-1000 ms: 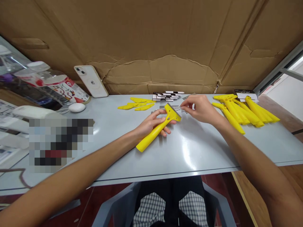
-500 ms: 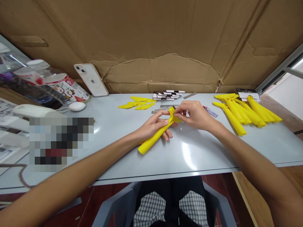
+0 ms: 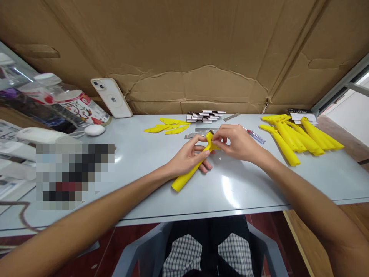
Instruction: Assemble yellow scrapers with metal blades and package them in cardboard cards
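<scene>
A yellow plastic handle (image 3: 187, 177) slants over the middle of the table, its rounded end toward the front edge. My left hand (image 3: 190, 156) is wrapped round its upper part, thumb on top. At the handle's forked head, my right hand (image 3: 230, 140) pinches the right side with thumb and fingertips. A dark strip shows at the tip of the head. Behind the hands lie flat metal blades (image 3: 198, 134), and a screwdriver with a clear handle (image 3: 256, 137) rests just right of my right hand.
Flat yellow pieces (image 3: 170, 126) and stacked card sleeves (image 3: 204, 116) lie at the back. Several yellow handles (image 3: 291, 136) are piled at the right. A phone (image 3: 112, 98) leans on the cardboard (image 3: 190, 46). Bottles (image 3: 83, 105) and a white mouse (image 3: 94, 130) stand left.
The held handle has shifted slightly right and its lower end a little toward the front edge. My left hand has moved slightly with it; my right hand keeps its pinch at the head.
</scene>
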`<state>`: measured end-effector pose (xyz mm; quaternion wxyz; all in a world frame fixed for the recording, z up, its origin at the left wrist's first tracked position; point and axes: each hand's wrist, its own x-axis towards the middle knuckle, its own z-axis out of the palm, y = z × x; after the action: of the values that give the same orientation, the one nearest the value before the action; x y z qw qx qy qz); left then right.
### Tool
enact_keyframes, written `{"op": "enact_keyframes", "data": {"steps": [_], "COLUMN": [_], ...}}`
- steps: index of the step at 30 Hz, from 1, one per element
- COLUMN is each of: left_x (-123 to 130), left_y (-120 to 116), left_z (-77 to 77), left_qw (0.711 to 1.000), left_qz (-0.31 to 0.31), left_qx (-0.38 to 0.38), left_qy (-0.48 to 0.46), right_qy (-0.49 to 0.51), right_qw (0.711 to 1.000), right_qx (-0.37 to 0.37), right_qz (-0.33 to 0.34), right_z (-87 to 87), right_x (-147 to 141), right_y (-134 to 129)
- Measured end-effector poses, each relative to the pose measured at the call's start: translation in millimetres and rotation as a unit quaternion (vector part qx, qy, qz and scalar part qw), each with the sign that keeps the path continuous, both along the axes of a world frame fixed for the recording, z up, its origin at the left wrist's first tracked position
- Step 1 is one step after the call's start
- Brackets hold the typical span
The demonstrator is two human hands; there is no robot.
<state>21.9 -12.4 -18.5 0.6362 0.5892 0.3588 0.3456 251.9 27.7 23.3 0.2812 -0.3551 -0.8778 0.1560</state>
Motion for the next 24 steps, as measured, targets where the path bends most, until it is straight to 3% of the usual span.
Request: {"op": "enact_keyframes", "data": {"steps": [9,15,18,21,24], "left_x": [-7,-9,-10,-12,-13], "left_y": [3,6,12,18,21], "left_z": [4.0,7.7,3.6,-4.4,-11.4], "left_qw": [0.999,0.997,0.992,0.985,0.981], "left_qz": [-0.044,-0.042,-0.008,0.019,0.028], "left_qx": [0.014,-0.049,-0.095,-0.129,-0.136], "left_qy": [-0.001,-0.047,-0.085,-0.115,-0.132], "right_qy": [0.061,0.087,0.089,0.019,-0.131], "right_qw": [0.997,0.989,0.99,0.992,0.968], "right_qx": [-0.046,-0.111,-0.091,-0.002,0.037], "right_qz": [-0.024,-0.031,-0.053,-0.127,-0.211], "right_z": [1.9,1.1,12.0,24.1,24.2], "right_x": [-4,-7,4,32,68], "right_y": [-2,-1,4,18,40]}}
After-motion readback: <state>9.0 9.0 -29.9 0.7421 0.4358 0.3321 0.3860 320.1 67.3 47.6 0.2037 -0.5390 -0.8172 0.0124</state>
